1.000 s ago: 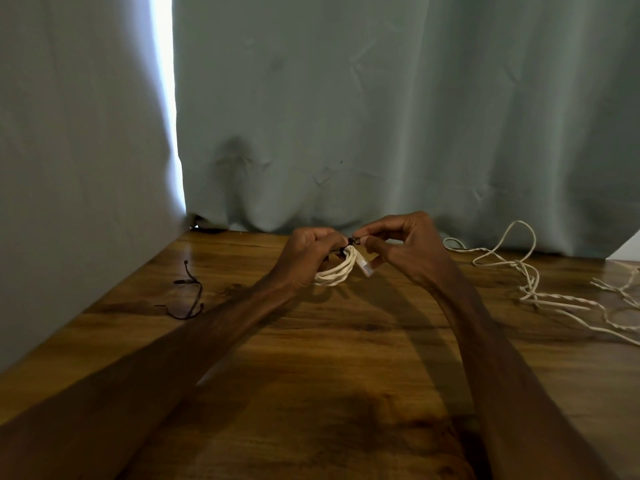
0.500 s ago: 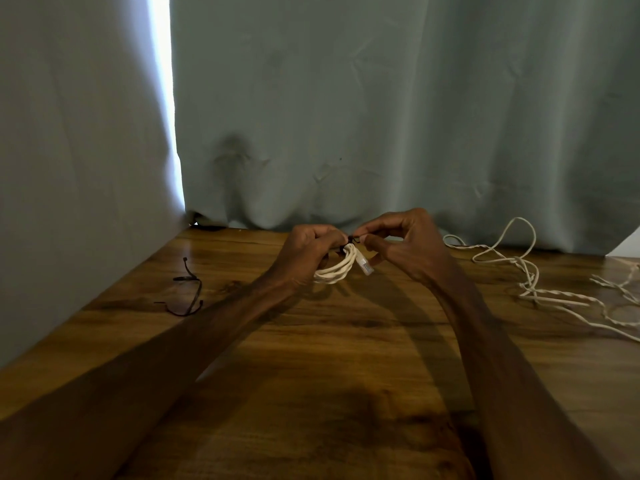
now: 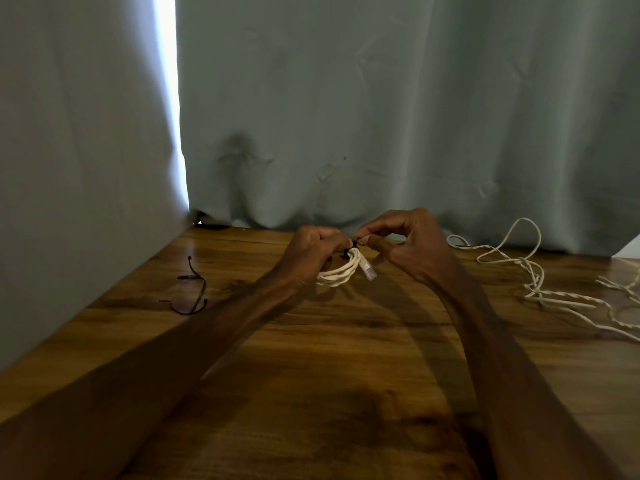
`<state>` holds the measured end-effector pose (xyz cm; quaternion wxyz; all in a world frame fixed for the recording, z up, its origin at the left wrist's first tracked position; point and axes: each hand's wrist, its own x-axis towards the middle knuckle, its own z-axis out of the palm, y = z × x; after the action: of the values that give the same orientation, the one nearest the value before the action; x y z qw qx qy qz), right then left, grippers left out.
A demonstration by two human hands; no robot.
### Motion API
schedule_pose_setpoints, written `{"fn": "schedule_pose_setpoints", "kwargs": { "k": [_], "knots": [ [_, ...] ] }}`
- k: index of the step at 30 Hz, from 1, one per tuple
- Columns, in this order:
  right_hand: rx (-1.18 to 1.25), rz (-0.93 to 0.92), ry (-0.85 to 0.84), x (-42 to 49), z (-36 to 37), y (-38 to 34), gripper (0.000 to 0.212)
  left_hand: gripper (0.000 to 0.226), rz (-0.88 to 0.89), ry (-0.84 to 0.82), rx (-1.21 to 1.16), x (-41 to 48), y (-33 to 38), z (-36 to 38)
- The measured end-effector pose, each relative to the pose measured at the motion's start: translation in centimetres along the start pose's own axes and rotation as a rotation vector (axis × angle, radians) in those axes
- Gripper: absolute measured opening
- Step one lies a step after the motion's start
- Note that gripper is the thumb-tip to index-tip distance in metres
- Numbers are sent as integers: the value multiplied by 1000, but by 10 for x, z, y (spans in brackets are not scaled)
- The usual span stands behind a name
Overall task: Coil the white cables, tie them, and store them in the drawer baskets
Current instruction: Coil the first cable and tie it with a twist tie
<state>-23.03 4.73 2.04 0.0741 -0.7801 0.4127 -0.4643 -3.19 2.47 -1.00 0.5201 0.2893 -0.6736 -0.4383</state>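
The coiled white cable [image 3: 337, 273] is gripped by the left hand [image 3: 313, 252], its long side set from 8 o'clock to 2 o'clock. The black tie [image 3: 356, 243] at its top is pinched by the right hand [image 3: 408, 245] — the hands are nearly touching. Loose white cables [image 3: 533, 282] are seen at 3 o'clock — no basket is seen.

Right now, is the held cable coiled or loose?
Coiled: cable loops bunch in left hand; right hand pinches black tie on top.
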Motion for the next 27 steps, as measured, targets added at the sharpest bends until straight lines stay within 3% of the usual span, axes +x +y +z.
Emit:
{"fn": "schedule_pose_setpoints", "kwargs": {
  "k": [13, 22, 27],
  "knots": [
    [122, 86, -76, -1, -6, -5, 13, 24, 1, -20, -9, 0, -1, 0],
    [249, 163, -184, -3, -12, -4, 15, 22, 47, -84, 117, -2, 4, -2],
    [192, 194, -227, -4, -13, -6, 17, 19, 94, -143, 223, -5, 3, -3]
  ]
}}
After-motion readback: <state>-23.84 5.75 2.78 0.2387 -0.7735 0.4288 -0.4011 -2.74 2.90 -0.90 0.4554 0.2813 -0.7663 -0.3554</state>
